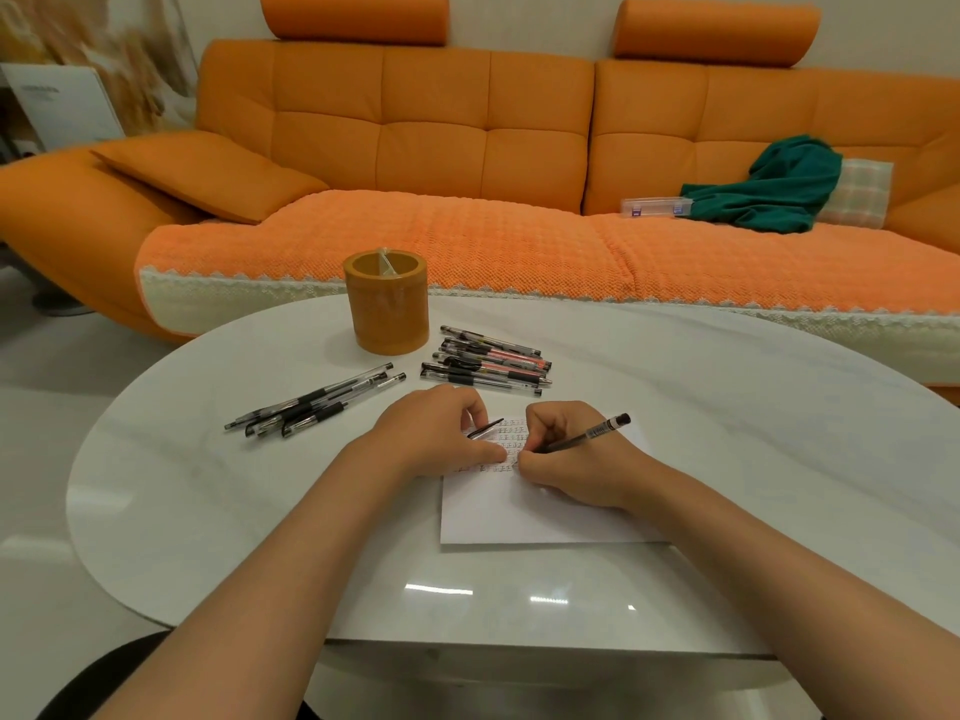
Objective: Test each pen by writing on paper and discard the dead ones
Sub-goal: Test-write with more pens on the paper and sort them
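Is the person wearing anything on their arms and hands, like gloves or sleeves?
No, nothing shows. The left hand and right hand are bare: no gloves, rings or watch can be seen. The left forearm and right forearm are bare too, with no sleeve in view down to the picture's bottom edge.

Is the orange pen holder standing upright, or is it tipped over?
Upright: the pen holder stands on its base on the table, open mouth facing up.

White table (727, 407), pens (488, 363), paper (519, 517), orange holder (387, 309)
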`<state>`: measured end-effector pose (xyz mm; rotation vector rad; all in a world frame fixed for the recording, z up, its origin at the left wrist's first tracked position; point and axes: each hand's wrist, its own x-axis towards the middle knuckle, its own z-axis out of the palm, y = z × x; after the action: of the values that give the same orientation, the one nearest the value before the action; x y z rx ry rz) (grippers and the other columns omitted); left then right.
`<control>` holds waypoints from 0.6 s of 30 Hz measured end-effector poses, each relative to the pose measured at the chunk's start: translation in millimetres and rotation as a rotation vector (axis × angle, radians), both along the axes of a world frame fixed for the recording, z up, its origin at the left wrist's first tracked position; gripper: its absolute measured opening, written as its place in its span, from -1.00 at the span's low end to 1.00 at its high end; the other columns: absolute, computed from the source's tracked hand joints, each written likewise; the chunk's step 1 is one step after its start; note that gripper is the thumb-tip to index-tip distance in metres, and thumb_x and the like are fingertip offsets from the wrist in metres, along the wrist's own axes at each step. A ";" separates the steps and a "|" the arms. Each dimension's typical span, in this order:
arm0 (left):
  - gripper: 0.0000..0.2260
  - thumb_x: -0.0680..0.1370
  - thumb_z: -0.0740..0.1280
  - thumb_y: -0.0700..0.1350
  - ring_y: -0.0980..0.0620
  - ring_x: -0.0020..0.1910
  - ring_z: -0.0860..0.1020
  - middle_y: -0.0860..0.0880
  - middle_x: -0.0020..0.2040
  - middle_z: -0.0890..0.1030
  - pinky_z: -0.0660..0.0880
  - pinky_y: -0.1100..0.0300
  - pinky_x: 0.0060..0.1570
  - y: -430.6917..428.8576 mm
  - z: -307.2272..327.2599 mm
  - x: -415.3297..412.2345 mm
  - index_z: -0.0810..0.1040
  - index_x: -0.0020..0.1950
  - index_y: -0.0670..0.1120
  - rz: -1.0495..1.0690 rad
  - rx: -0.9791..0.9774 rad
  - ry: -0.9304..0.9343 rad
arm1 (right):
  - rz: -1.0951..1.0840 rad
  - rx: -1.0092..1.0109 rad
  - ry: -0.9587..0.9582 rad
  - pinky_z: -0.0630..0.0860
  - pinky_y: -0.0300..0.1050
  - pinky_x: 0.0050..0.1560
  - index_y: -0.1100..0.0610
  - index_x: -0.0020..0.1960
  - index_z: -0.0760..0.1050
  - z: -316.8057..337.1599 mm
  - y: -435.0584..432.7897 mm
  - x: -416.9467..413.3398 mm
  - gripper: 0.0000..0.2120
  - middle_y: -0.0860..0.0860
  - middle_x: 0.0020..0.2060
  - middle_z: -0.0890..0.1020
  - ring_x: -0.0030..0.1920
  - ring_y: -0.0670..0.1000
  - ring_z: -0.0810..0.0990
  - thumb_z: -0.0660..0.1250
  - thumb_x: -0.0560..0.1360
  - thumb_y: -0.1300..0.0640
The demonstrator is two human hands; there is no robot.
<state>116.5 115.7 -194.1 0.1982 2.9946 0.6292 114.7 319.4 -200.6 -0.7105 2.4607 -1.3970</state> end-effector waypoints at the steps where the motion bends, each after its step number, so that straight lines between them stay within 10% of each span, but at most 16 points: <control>1: -0.64 0.38 0.46 0.31 0.12 -0.03 0.52 0.17 0.01 0.53 0.43 0.16 -0.14 0.2 0.2 0.1 0.50 0.04 0.18 0.002 0.001 -0.003 | -0.003 -0.001 0.001 0.42 -0.07 -0.36 0.29 -0.26 0.42 -0.1 -0.1 0.3 -0.82 0.19 -0.40 0.59 -0.42 0.02 0.54 0.41 0.42 0.30; 18: -0.62 0.38 0.47 0.31 0.14 -0.02 0.49 0.18 0.00 0.51 0.44 0.16 -0.14 -0.3 -2.6 -1.4 0.51 0.06 0.17 0.013 0.024 -0.017 | -0.006 -0.022 0.021 0.42 -0.22 -0.42 0.22 -0.31 0.43 2.8 0.7 5.6 -0.80 0.08 -0.45 0.57 -0.44 -0.02 0.53 0.40 0.42 0.36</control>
<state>115.1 115.5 -196.6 0.1746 2.9752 0.6647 120.3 320.1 -197.8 -0.7262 2.4689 -1.4279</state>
